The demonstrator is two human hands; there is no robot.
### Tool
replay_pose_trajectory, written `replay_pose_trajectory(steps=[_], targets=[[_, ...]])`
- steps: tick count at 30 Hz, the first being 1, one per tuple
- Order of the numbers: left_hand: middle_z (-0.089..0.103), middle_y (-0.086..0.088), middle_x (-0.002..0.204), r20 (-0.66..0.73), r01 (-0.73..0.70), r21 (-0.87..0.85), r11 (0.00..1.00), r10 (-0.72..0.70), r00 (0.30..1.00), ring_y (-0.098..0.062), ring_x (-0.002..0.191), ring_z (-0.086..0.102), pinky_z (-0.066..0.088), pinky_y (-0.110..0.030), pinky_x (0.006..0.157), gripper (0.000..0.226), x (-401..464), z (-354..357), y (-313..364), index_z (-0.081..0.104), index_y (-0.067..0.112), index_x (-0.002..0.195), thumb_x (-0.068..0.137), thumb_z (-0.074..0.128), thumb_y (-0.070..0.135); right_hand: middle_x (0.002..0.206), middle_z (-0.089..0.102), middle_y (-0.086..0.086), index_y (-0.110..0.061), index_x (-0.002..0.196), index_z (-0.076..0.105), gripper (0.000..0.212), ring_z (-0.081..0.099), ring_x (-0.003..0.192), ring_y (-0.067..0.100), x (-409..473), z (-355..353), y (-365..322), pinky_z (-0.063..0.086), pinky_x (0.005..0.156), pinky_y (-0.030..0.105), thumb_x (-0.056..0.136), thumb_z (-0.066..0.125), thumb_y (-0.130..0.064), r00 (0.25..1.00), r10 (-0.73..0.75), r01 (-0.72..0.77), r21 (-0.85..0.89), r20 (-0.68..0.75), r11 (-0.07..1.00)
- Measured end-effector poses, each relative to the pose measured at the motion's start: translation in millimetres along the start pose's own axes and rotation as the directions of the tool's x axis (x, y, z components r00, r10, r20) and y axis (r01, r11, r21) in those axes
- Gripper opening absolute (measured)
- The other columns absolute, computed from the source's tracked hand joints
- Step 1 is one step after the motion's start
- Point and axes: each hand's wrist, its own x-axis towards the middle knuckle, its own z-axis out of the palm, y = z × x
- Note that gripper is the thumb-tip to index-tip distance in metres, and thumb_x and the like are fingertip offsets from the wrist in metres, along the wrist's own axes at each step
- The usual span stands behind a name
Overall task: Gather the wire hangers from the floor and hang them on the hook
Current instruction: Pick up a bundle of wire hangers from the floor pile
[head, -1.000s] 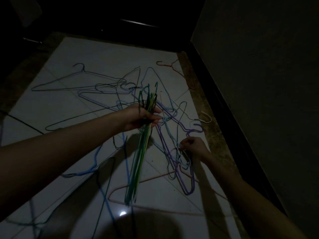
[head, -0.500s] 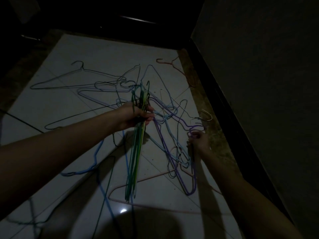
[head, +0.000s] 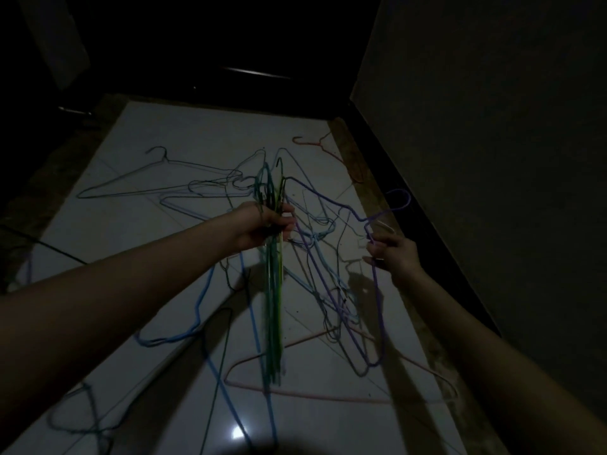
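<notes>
Gathering in progress: left hand (head: 266,226) clenched round a bundle of green hangers (head: 274,300) held over the middle of the tiled floor (head: 184,133), right hand (head: 392,254) gripping a purple hanger (head: 377,310) near the floor's right edge, partly lifted. Next, probably: freeing it from the tangled hangers (head: 315,224), adding to the bundle. No hook visible. No writing legible.

Right hand (head: 395,254) raised off floor (head: 164,244), now gripping purple hanger (head: 377,290) and lifting it up, hook end near wall. Left hand (head: 267,226) with green hanger bundle (head: 274,300) shifted slightly up and right.
</notes>
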Motion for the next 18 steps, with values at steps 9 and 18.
replay_pose_trajectory(steps=[9, 18], targets=[[0.06, -0.014, 0.107, -0.058, -0.007, -0.038, 0.999, 0.005, 0.998, -0.02, 0.084, 0.06, 0.052, -0.026, 0.067, 0.043, -27, -10, 8, 0.051, 0.004, 0.125, 0.09, 0.037, -0.017, 0.086, 0.06, 0.012, 0.01, 0.111, 0.058, 0.028, 0.06, 0.075, 0.02, -62, 76, -30, 0.055, 0.066, 0.025, 0.084, 0.058, 0.012, 0.977, -0.041, 0.043, -0.004, 0.208, 0.999], [0.063, -0.012, 0.09, -0.137, -0.083, -0.138, 0.987, 0.064, 0.988, -0.017, 0.079, 0.063, 0.056, -0.022, 0.054, 0.033, -46, -33, 12, 0.051, 0.002, 0.117, 0.088, 0.048, -0.014, 0.081, 0.062, 0.005, 0.007, 0.107, 0.061, 0.027, 0.059, 0.07, 0.013, -82, 135, -32, 0.053, 0.064, 0.018, 0.081, 0.063, 0.009, 0.945, -0.089, 0.1, -0.022, 0.314, 0.995]])
